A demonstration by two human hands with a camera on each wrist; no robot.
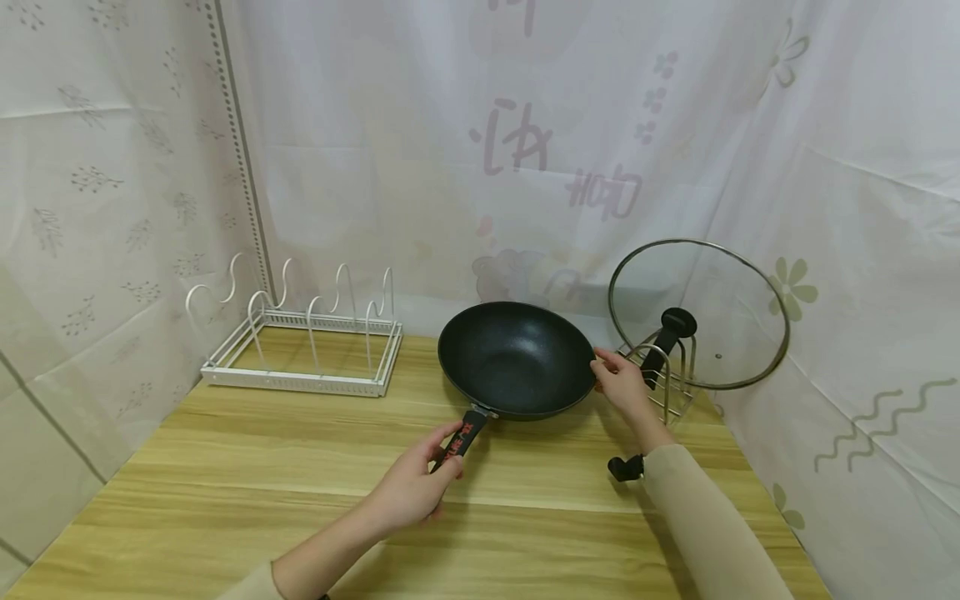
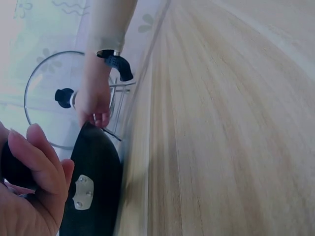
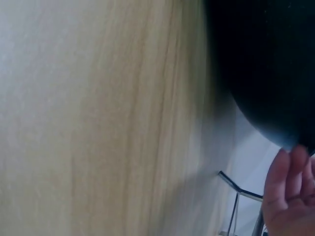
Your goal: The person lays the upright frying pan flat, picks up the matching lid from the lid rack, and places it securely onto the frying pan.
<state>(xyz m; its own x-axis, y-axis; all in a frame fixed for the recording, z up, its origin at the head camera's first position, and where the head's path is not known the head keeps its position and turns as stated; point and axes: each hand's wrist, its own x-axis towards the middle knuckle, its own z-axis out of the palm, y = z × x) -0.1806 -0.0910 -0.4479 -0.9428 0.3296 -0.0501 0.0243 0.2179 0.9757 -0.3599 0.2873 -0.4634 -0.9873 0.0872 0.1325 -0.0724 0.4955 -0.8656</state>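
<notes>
A black wok with a dark handle bearing red lettering is near the back middle of the table. My left hand grips that handle, fingers curled around it, as the left wrist view also shows. On the wok's right side, my right hand pinches the rim. In the right wrist view, the fingertips of that hand touch the wok's dark outer wall. The wok's underside looks slightly raised off the wood, though its lowest part is hard to make out.
Behind my right hand, a glass lid with a black knob leans upright in a small metal rack. A white rack with several wire dividers stands at the back left of the wooden table. Patterned curtains hang behind.
</notes>
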